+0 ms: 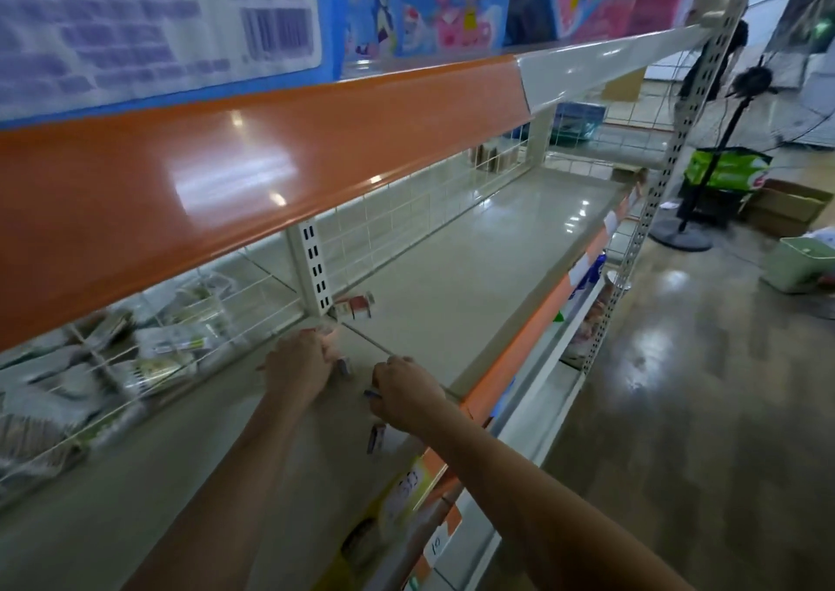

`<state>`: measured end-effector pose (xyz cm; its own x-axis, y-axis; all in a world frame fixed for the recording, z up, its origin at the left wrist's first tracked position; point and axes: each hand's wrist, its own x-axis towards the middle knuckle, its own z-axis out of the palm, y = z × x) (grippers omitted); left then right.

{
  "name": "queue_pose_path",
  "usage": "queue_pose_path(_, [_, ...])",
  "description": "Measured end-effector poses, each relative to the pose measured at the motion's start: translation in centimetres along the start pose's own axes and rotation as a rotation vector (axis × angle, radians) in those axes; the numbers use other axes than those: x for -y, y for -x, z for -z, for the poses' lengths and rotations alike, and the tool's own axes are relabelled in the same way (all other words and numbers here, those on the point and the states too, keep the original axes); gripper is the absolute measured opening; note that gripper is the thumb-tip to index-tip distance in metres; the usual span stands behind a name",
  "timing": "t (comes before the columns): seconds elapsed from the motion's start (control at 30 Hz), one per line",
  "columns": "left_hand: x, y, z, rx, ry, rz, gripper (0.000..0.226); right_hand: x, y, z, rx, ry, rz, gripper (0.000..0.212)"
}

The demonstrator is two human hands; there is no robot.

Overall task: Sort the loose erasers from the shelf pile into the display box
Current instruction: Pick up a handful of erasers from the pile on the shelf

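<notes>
Beige shelf (pixel 452 274): loose eraser (pixel 377 438) lies just under your right hand (pixel 404 391), long axis toward you; both hands curled, contents blurred; left hand (pixel 300 371) farther.

Both hands, left hand (pixel 300 367) and right hand (pixel 406 391), among loose erasers (pixel 377 438) on shelf (pixel 452 283).

The shelf (pixel 452 274) under both grips is painted metal, smooth with a soft sheen that catches the ceiling lights. Above them the orange edge strip (pixel 226 174) looks like glossy plastic. Behind the left grip stands thin white-coated wire mesh (pixel 397 215). Right of the grips the floor (pixel 677 387) is polished and mirror-like.
</notes>
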<state>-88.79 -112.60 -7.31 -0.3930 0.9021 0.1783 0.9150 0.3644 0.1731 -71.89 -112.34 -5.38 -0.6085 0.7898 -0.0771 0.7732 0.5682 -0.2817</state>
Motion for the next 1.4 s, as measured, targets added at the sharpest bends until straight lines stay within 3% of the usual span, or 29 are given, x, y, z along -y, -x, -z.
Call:
queue_pose_path(0.3, [-0.3,1.8,1.9,0.024,0.07,0.049,0.044,-3.9,-0.1,1.6,-0.068,-0.12,0.167,0.031])
queue_pose_path(0.43, [-2.1,4.7,3.6,-0.082,0.374,0.005,0.038,-5.6,0.4,2.7,-0.166,-0.241,0.237,0.029])
queue_pose_path(0.57, [-4.9,6.3,4.7,-0.059,0.526,-0.084,0.032,-7.2,1.3,4.1,-0.247,-0.332,0.28,0.024])
queue_pose_path(0.77, [-8.3,6.2,5.2,0.012,0.64,-0.189,0.02,-10.0,2.7,6.0,-0.315,-0.359,0.235,0.023])
queue_pose_path(0.9, [-9.9,5.7,4.6,0.154,0.742,-0.184,0.014,-11.8,3.8,7.0,-0.322,-0.337,0.182,0.025])
queue_pose_path(1.03, [-11.2,5.0,4.1,0.199,0.776,-0.199,0.007,-13.3,5.0,7.7,-0.348,-0.337,0.135,0.025])
queue_pose_path(1.4, [-14.6,3.8,3.8,0.284,0.872,-0.269,0.013,-15.7,7.2,8.7,-0.333,-0.303,0.085,0.024])
